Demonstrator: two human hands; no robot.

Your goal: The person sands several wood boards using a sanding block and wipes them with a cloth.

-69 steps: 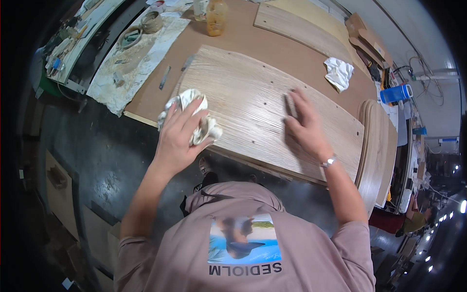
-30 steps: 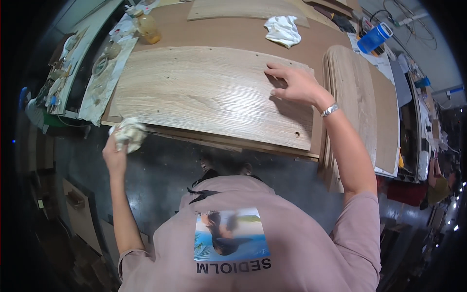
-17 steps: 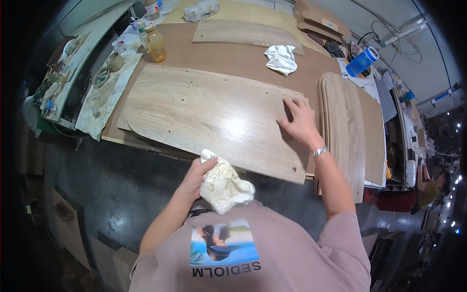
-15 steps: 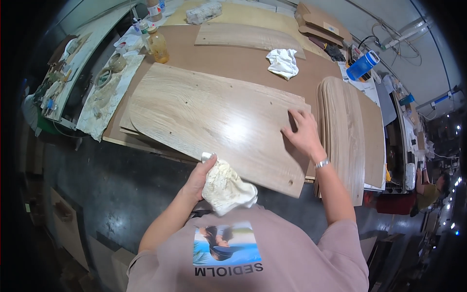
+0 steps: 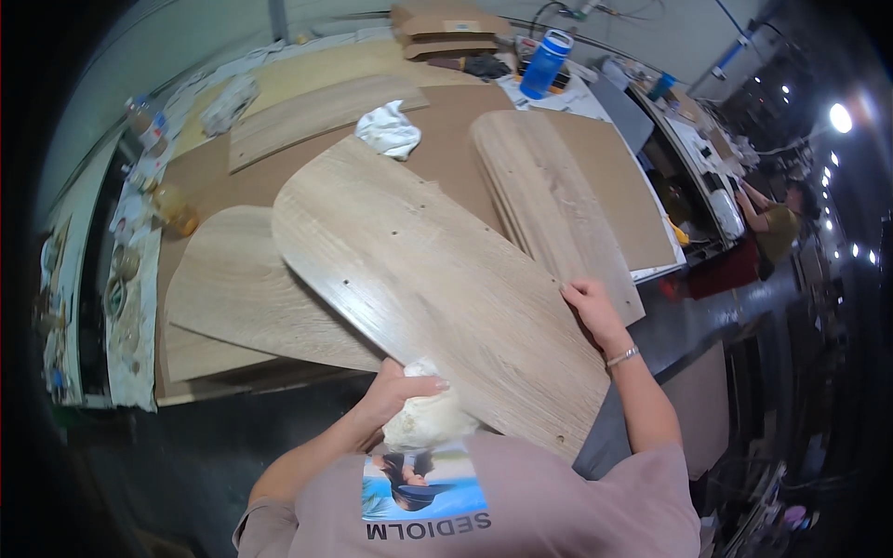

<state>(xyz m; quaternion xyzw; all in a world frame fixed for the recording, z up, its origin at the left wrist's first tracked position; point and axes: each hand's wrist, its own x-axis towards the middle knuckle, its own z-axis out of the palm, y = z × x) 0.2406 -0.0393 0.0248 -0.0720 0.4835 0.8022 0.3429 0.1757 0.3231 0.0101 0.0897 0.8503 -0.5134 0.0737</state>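
Note:
A long wood-grain board (image 5: 437, 279) with one rounded end and several small holes is lifted at a slant over the table. My right hand (image 5: 598, 318) grips its right long edge, thumb on the top face. Closed around a crumpled white cloth (image 5: 426, 423), my left hand (image 5: 395, 395) is at the board's near edge; the fingers beneath are hidden. Under the raised board, to the left, lies another rounded board (image 5: 237, 279) on further boards. On the right rests a stack of narrower rounded boards (image 5: 549, 195).
A second white cloth (image 5: 389, 130) lies beyond the board, near a narrow board (image 5: 307, 121). Bottles, one amber (image 5: 174, 209), stand at the left. At the back are a blue bottle (image 5: 546, 63) and cardboard (image 5: 446, 33). Another person (image 5: 777, 223) is at far right.
The board has come up off the one below and swung rightward, its rounded end now pointing away from me. My right hand has taken its edge; my left, with the cloth, has met the near edge.

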